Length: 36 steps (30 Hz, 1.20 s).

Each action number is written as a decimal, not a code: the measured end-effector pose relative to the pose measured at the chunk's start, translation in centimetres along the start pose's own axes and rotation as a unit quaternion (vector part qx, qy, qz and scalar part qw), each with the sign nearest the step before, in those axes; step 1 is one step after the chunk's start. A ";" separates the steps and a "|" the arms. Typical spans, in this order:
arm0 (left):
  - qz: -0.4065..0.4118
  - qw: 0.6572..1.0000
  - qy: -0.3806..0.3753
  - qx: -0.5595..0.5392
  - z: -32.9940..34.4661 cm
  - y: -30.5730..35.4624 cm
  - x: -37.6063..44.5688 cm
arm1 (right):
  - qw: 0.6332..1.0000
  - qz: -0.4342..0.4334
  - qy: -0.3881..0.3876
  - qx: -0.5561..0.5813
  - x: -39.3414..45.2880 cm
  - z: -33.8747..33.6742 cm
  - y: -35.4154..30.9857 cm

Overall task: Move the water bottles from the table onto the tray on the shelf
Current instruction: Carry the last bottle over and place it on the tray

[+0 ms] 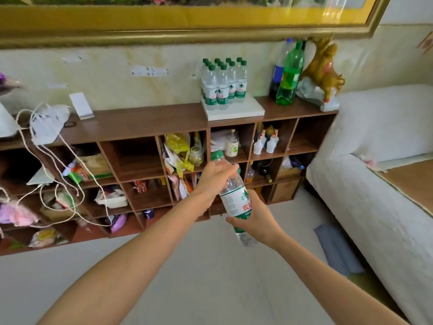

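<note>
Fingers of the left hand (214,178) are curling round the upper part of one water bottle (235,200), while the right hand (254,218) is gripping its lower body, tilted, in front of the shelf (145,124). About ten green-capped bottles (222,84) are standing bunched on the white tray (234,109) atop it; two big soda bottles (287,73) are standing just beside.

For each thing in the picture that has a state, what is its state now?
Held water bottle: tilted, green cap on, gripped by both hands.
Left hand: curled round the bottle's upper part.
Right hand: curled round its lower part.
Bottles on the tray: upright, capped, grouped together.
White tray: flat on the shelf top.
Green soda bottle: upright, partly full.
</note>
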<state>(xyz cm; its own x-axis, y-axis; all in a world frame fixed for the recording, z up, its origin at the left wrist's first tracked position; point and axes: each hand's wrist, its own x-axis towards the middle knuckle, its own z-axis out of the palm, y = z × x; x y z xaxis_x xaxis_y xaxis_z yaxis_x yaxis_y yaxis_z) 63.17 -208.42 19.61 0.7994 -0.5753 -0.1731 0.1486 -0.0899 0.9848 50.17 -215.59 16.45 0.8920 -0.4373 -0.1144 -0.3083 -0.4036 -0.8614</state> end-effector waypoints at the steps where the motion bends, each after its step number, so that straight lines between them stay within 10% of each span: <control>1: 0.005 1.000 -0.007 0.001 0.5 0.9 2.5 | 1.000 -0.001 0.009 0.004 2.3 -0.9 -0.2; 18: 0.082 0.995 0.027 0.051 10.2 10.7 38.7 | 0.997 -0.068 0.018 0.010 39.6 -17.3 3.2; 36: 0.195 0.974 0.035 0.110 7.3 15.5 63.9 | 0.997 -0.074 -0.007 0.021 66.9 -20.3 1.4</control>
<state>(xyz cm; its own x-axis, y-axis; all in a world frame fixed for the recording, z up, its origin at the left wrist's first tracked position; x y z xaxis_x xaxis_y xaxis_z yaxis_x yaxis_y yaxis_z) 112.30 -252.48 23.88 0.8092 -0.5442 0.2216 -0.2962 -0.0522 0.9537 102.69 -261.75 17.65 0.9312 -0.3645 0.0093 -0.1588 -0.4285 -0.8895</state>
